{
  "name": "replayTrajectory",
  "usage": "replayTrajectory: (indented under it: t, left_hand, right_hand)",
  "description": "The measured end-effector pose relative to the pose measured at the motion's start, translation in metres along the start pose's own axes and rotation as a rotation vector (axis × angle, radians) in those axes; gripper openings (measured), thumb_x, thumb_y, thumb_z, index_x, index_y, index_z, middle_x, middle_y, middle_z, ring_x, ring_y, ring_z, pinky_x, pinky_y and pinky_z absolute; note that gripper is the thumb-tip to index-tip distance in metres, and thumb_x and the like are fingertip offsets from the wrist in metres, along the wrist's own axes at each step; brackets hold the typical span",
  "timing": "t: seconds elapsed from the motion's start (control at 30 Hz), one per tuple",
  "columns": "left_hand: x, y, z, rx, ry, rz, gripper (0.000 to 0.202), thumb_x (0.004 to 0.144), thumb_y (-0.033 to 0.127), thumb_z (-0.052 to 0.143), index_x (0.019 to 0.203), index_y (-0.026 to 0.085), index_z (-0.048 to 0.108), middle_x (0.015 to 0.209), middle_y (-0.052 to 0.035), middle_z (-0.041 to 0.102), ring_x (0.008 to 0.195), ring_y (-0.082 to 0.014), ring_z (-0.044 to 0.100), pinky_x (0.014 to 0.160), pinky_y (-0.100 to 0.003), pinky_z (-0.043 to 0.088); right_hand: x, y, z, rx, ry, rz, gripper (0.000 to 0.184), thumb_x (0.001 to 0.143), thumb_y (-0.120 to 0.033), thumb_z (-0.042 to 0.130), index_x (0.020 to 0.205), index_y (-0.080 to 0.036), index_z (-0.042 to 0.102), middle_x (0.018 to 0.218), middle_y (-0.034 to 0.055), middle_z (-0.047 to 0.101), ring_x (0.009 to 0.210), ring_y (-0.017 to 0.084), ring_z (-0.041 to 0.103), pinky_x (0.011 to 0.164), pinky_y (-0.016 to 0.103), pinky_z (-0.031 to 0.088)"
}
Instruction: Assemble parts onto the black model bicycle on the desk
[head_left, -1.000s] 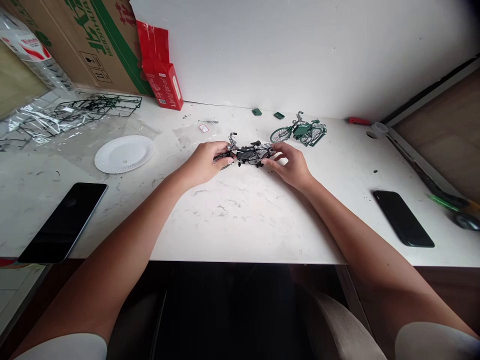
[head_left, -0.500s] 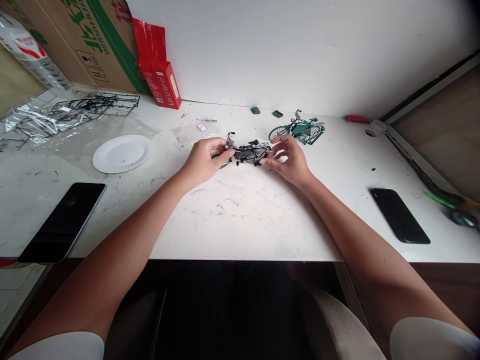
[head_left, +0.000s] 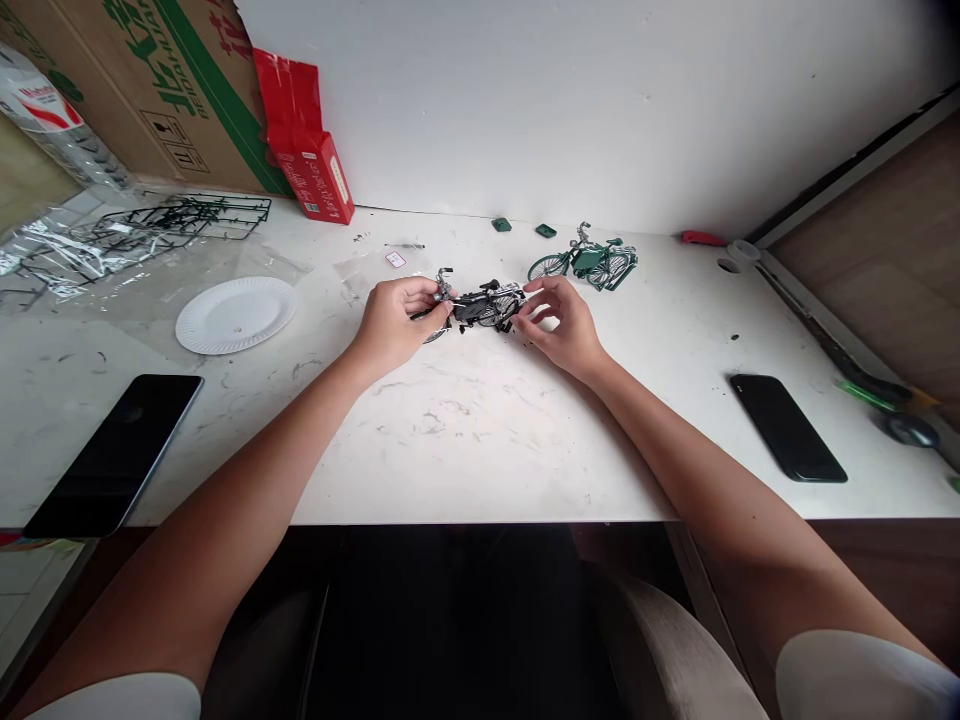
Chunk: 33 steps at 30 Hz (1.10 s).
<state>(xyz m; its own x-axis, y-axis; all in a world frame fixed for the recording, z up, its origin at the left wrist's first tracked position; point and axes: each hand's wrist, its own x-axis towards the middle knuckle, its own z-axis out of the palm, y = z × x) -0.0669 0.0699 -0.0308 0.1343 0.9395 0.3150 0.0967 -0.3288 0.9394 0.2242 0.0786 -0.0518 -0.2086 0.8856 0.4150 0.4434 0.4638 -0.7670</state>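
A small black model bicycle stands on the white table between my hands. My left hand is closed round its front end by the handlebar and front wheel. At the rear wheel, my right hand pinches the model with fingertips curled in. A finished green model bicycle stands just behind, near the wall.
A white paper plate and plastic part frames on clear wrapping lie at the left. One dark phone rests front left, another phone at the right. A red box and cardboard carton lean at the back. Two small green parts sit by the wall.
Both hands stay on the black bicycle; my right fingers have shifted at the rear wheel, closing in on it. The view has drifted slightly.
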Motion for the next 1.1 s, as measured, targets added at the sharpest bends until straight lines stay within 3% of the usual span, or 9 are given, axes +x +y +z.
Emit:
replayTrajectory:
  t: [0.2,0.37,0.57,0.8,1.1]
  left_hand:
    - [0.0014,-0.0047,0.0014,-0.009,0.061,-0.002,0.032,0.081,0.04,0.093,0.097,0.015,0.08,0.095,-0.0098,0.086,0.089,-0.0205,0.082,0.086,-0.031,0.068]
    - [0.0026,-0.0038,0.0007,-0.023,0.075,0.019,0.031,0.084,0.039,0.092,0.101,0.015,0.082,0.101,-0.0106,0.087,0.092,-0.0203,0.082,0.089,-0.031,0.068]
    - [0.0003,-0.0007,0.0011,-0.025,0.037,0.052,0.031,0.087,0.038,0.091,0.104,0.014,0.084,0.105,-0.0111,0.087,0.094,-0.0206,0.083,0.091,-0.032,0.068]
    - [-0.0014,0.0011,0.0013,-0.022,0.014,0.041,0.029,0.088,0.037,0.09,0.106,0.015,0.085,0.109,-0.0108,0.088,0.099,-0.0222,0.084,0.093,-0.032,0.069]
    - [-0.001,-0.0011,0.0021,-0.015,0.012,0.048,0.03,0.088,0.039,0.09,0.106,0.016,0.085,0.106,-0.0104,0.088,0.096,-0.0213,0.083,0.091,-0.032,0.069]
  right_hand:
    - [-0.001,-0.0019,-0.0015,-0.021,-0.008,0.006,0.056,0.092,-0.059,0.081,0.131,-0.031,0.052,0.105,0.0034,0.07,0.101,0.027,0.078,0.087,0.048,0.068]
    - [-0.0011,-0.0036,-0.0014,-0.018,-0.011,0.027,0.057,0.092,-0.058,0.08,0.133,-0.032,0.051,0.093,0.0009,0.068,0.099,0.027,0.077,0.087,0.048,0.067]
    - [-0.0009,-0.0046,-0.0017,0.0,0.006,0.015,0.055,0.091,-0.055,0.082,0.132,-0.03,0.053,0.093,0.001,0.071,0.095,0.026,0.077,0.085,0.047,0.067]
    - [0.0001,-0.0014,-0.0017,-0.019,0.018,0.025,0.057,0.091,-0.059,0.084,0.134,-0.029,0.063,0.101,0.0041,0.075,0.097,0.027,0.078,0.089,0.049,0.069]
    - [0.0023,0.0027,-0.0052,-0.042,0.006,0.031,0.05,0.091,-0.058,0.083,0.128,-0.025,0.075,0.099,0.007,0.08,0.095,0.028,0.079,0.092,0.052,0.07]
